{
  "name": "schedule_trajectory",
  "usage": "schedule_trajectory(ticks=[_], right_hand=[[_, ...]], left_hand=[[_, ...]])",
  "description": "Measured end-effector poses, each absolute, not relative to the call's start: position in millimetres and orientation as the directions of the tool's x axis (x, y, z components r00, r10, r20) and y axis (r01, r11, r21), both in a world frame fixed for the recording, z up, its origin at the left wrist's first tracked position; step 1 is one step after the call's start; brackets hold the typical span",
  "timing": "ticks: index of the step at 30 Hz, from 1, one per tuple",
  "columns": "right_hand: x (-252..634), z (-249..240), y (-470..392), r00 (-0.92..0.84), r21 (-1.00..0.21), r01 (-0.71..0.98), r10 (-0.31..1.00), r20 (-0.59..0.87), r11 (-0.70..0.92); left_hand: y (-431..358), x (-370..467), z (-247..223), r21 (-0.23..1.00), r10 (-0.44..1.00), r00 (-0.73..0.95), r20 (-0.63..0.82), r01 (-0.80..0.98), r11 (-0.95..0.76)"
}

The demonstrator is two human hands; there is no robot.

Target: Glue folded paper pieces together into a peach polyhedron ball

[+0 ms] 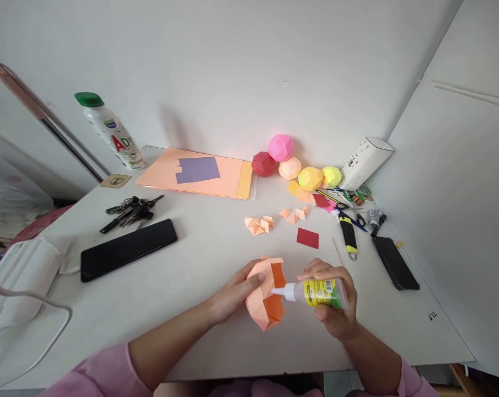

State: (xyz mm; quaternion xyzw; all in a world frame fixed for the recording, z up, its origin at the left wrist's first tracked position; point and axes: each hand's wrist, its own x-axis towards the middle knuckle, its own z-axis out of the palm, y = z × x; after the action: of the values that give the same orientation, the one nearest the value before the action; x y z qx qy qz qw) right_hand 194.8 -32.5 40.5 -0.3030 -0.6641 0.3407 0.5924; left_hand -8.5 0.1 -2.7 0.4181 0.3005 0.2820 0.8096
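Note:
A peach paper polyhedron (pixel 259 300), partly built and open on its right side, is held in my left hand (pixel 239 289), thumb on its upper face. My right hand (pixel 336 300) grips a glue bottle (pixel 318 292) with a yellow and green label. The bottle lies nearly level, its white nozzle tip at the paper edge by the opening; whether glue is coming out cannot be made out. Beyond the hands lie small folded peach paper pieces (pixel 259 225) in a cluster, with several more peach pieces (pixel 294 215) to their right. A red paper rectangle (pixel 307 238) rests nearby.
Finished paper balls (pixel 280 148) stand against the wall. Peach sheets (pixel 158 171) lie at the back left near a bottle (pixel 114 135), keys (pixel 135 212) and a black phone (pixel 129 250). On the right are a utility knife (pixel 349 234) and a black case (pixel 396 263).

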Motion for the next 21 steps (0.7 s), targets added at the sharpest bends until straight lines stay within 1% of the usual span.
schedule_trajectory(ticks=[6, 15, 21], right_hand=[[193.6, 41.1, -32.7, -0.139, -0.859, -0.066, 0.848, 0.512, 0.508], [199.3, 41.8, -31.3, -0.086, -0.862, -0.049, 0.858, 0.506, 0.504], [196.8, 42.8, -31.7, -0.116, -0.877, -0.078, 0.869, 0.481, 0.475]], left_hand=[[0.4, -8.7, -2.7, 0.859, 0.718, 0.648, -0.255, -0.190, 0.476], [-0.2, -9.9, 0.1, 0.839, 0.711, 0.657, -0.250, -0.219, 0.498], [-0.1, -9.7, -0.7, 0.852, 0.712, 0.661, -0.238, -0.209, 0.480]])
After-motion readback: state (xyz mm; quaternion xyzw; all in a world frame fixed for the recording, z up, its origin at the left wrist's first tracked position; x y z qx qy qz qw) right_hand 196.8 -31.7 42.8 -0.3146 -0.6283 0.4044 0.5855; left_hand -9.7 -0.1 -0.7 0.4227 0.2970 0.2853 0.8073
